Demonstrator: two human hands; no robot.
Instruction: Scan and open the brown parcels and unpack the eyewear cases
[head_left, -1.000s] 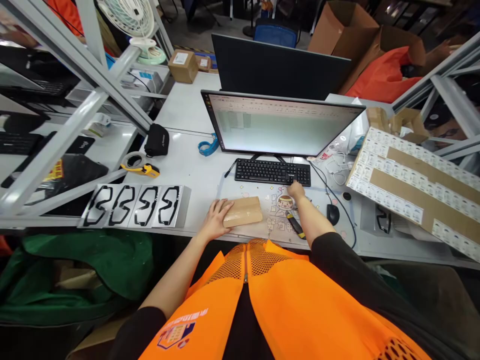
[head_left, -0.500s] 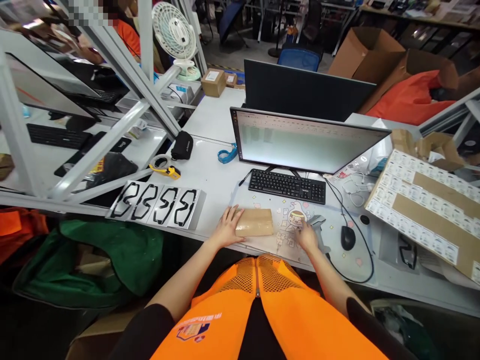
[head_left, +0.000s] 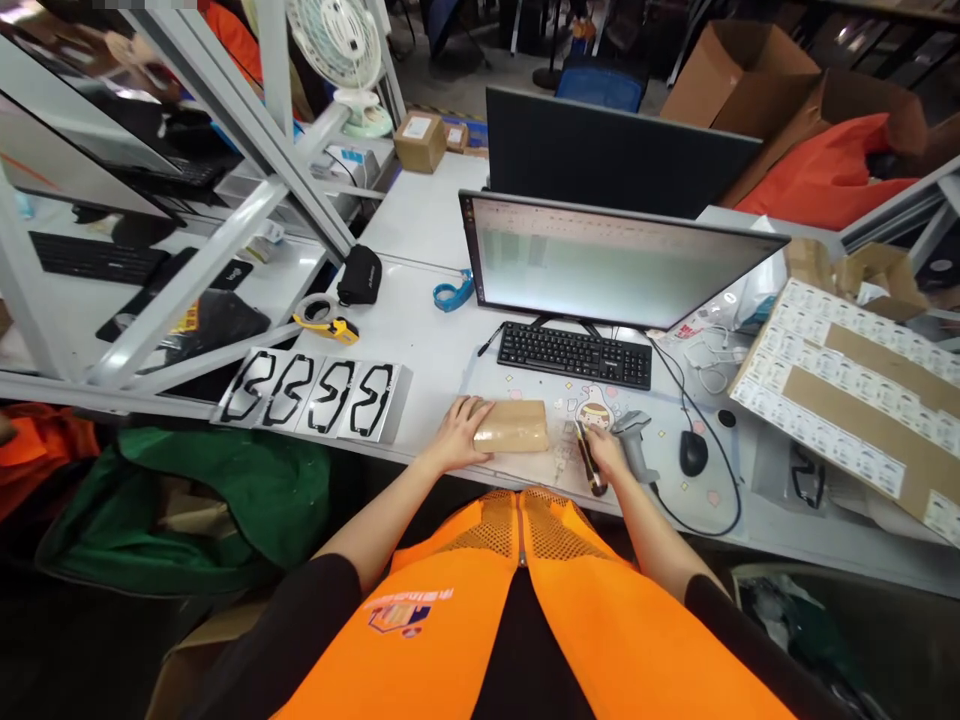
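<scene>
A small brown parcel (head_left: 512, 427) with shiny clear tape lies flat near the desk's front edge. My left hand (head_left: 459, 437) is closed on its left end, thumb at the near side and fingers over the top. To the right of the parcel, my right hand (head_left: 604, 452) grips a dark utility knife (head_left: 592, 464) with yellowish parts, held just above or on the desk mat. I cannot tell whether its blade is out. A grey barcode scanner (head_left: 636, 446) lies right beside my right hand.
Several flat boxes with black frame pictures (head_left: 311, 393) stand in a row at left. Behind are a keyboard (head_left: 574, 354), a monitor (head_left: 600, 262) and tape dispensers (head_left: 453, 292). A mouse (head_left: 694, 454) and a label-covered carton (head_left: 847, 390) are at right.
The utility knife now shows clearly in my right hand, which has turned and shifted slightly. My left hand stays on the parcel. The whole view has shifted a little.
</scene>
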